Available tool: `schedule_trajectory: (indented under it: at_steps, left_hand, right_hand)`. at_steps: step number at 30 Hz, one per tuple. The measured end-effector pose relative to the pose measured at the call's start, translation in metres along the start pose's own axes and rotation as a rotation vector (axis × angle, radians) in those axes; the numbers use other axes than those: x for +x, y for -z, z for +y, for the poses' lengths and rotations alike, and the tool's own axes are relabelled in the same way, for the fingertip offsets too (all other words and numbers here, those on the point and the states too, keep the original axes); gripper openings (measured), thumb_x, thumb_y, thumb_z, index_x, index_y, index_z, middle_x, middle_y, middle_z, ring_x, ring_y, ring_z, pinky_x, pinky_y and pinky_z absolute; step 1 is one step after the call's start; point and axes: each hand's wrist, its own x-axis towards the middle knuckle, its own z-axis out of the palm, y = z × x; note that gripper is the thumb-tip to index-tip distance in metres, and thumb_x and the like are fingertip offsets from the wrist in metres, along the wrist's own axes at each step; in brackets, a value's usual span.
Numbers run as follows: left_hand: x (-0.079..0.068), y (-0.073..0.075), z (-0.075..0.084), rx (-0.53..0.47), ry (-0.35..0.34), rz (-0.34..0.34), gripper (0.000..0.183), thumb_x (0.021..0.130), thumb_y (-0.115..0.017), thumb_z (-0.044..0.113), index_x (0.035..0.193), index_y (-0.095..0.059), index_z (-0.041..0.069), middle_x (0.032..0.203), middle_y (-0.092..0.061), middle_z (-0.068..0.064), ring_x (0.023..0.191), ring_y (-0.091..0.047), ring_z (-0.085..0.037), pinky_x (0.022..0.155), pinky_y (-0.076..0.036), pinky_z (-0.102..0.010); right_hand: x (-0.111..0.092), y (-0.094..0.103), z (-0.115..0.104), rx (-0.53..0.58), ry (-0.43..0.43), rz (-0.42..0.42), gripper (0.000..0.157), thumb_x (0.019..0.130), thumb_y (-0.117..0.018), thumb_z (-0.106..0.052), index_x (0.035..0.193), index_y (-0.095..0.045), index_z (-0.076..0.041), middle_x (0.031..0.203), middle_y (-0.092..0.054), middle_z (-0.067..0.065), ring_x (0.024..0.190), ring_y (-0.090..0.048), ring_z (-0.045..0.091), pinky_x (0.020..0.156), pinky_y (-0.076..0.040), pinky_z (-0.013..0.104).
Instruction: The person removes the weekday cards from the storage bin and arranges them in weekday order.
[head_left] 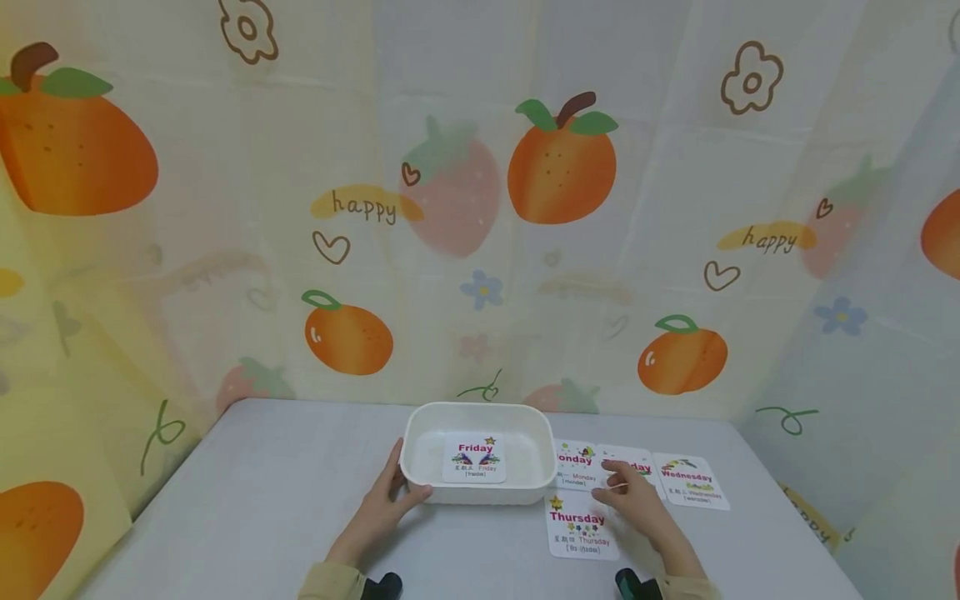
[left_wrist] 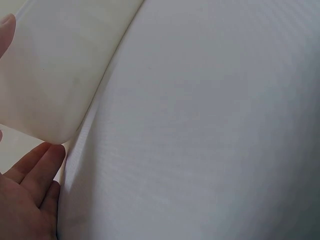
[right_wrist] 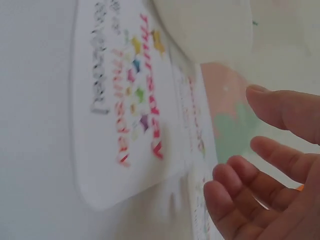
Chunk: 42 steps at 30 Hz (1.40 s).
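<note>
A white plastic bin [head_left: 480, 497] stands on the table, and a Friday card [head_left: 475, 472] lies in it. My left hand [head_left: 378, 508] holds the bin's left end, thumb along the front and fingers at the side; the left wrist view shows fingertips [left_wrist: 57, 152] at its corner. Over the cards right of the bin hovers my right hand [head_left: 639, 508], fingers loosely bent around nothing. Below that hand lies a Thursday card [head_left: 581, 533]. Behind it are a Monday card [head_left: 576, 469], a card ending in "day" [head_left: 637, 458], partly hidden by the fingers, and a Wednesday card [head_left: 690, 481].
The table [head_left: 225, 517] has a pale cover. A fruit-printed curtain [head_left: 450, 333] hangs behind its back edge and down both sides. The Monday card sits close against the bin's right side.
</note>
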Motion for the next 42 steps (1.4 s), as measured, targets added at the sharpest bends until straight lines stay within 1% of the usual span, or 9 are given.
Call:
schedule_trajectory:
  at_steps: [3,8,12,14,18,23,28,34,42]
  left_hand:
    - [0.0,0.0,0.0,-0.001,-0.005,0.0,0.098,0.077,-0.071,0.046,0.15,-0.012,0.019,0.146,-0.031,-0.017,0.129,-0.032,-0.039,0.099,-0.018,-0.065]
    - [0.0,0.0,-0.002,-0.006,0.008,0.005,0.098,0.076,-0.073,0.045,0.15,-0.013,0.02,0.146,-0.032,-0.015,0.129,-0.033,-0.037,0.1,-0.017,-0.064]
    - [0.0,-0.001,-0.002,0.002,0.015,0.007,0.099,0.076,-0.072,0.046,0.15,-0.012,0.02,0.146,-0.03,-0.016,0.13,-0.031,-0.038,0.099,-0.017,-0.065]
    - [-0.001,-0.002,-0.002,0.002,0.015,0.009,0.099,0.076,-0.072,0.046,0.15,-0.012,0.019,0.146,-0.031,-0.017,0.129,-0.031,-0.039,0.099,-0.018,-0.066]
    - [-0.002,-0.003,-0.003,-0.008,0.015,0.011,0.099,0.076,-0.073,0.044,0.15,-0.013,0.019,0.145,-0.032,-0.016,0.129,-0.032,-0.038,0.099,-0.018,-0.066]
    - [0.0,-0.002,-0.003,-0.002,0.031,0.008,0.1,0.075,-0.072,0.047,0.15,-0.012,0.021,0.146,-0.031,-0.015,0.13,-0.032,-0.037,0.099,-0.017,-0.066]
    - [0.002,-0.002,-0.003,-0.004,0.037,0.001,0.099,0.075,-0.071,0.05,0.15,-0.012,0.023,0.147,-0.031,-0.013,0.13,-0.033,-0.035,0.099,-0.016,-0.066]
    - [0.003,-0.001,-0.002,-0.005,0.032,-0.003,0.1,0.074,-0.071,0.051,0.15,-0.011,0.024,0.146,-0.033,-0.013,0.13,-0.033,-0.034,0.099,-0.016,-0.066]
    - [0.001,-0.001,0.0,-0.002,0.031,-0.003,0.1,0.075,-0.072,0.05,0.15,-0.012,0.021,0.145,-0.033,-0.014,0.129,-0.033,-0.035,0.099,-0.017,-0.065]
  right_hand:
    - [0.003,-0.002,-0.007,0.003,0.019,0.011,0.053,0.081,-0.071,-0.02,0.125,-0.05,0.002,0.107,-0.055,0.015,0.099,-0.054,0.031,0.083,-0.045,0.048]
    - [0.005,-0.012,-0.023,0.038,0.062,0.043,0.051,0.084,-0.068,-0.018,0.126,-0.05,0.002,0.118,-0.053,0.022,0.109,-0.049,0.039,0.089,-0.042,0.053]
    - [0.007,-0.023,-0.039,0.093,0.076,0.08,0.05,0.085,-0.067,-0.018,0.129,-0.049,0.0,0.127,-0.048,0.022,0.116,-0.045,0.038,0.093,-0.041,0.051]
    - [0.009,-0.028,-0.046,0.124,0.096,0.099,0.051,0.085,-0.067,-0.018,0.13,-0.048,-0.001,0.129,-0.046,0.021,0.117,-0.044,0.037,0.093,-0.041,0.049]
    - [0.012,-0.036,-0.06,0.183,0.174,0.133,0.051,0.085,-0.068,-0.016,0.129,-0.048,0.001,0.129,-0.044,0.022,0.117,-0.044,0.037,0.095,-0.041,0.046]
    - [0.018,-0.046,-0.075,0.253,0.248,0.142,0.052,0.083,-0.07,-0.015,0.127,-0.049,0.002,0.128,-0.044,0.021,0.116,-0.044,0.038,0.095,-0.041,0.043]
    - [0.022,-0.055,-0.085,0.292,0.291,0.121,0.053,0.083,-0.071,-0.015,0.128,-0.049,0.0,0.128,-0.044,0.019,0.116,-0.043,0.036,0.095,-0.041,0.043]
    - [0.025,-0.064,-0.096,0.282,0.317,0.085,0.055,0.082,-0.072,-0.018,0.128,-0.048,0.001,0.127,-0.044,0.02,0.115,-0.043,0.038,0.095,-0.04,0.046]
    - [0.036,-0.07,-0.104,0.236,0.296,0.002,0.06,0.081,-0.073,-0.016,0.13,-0.046,0.003,0.13,-0.042,0.024,0.117,-0.042,0.041,0.096,-0.039,0.048]
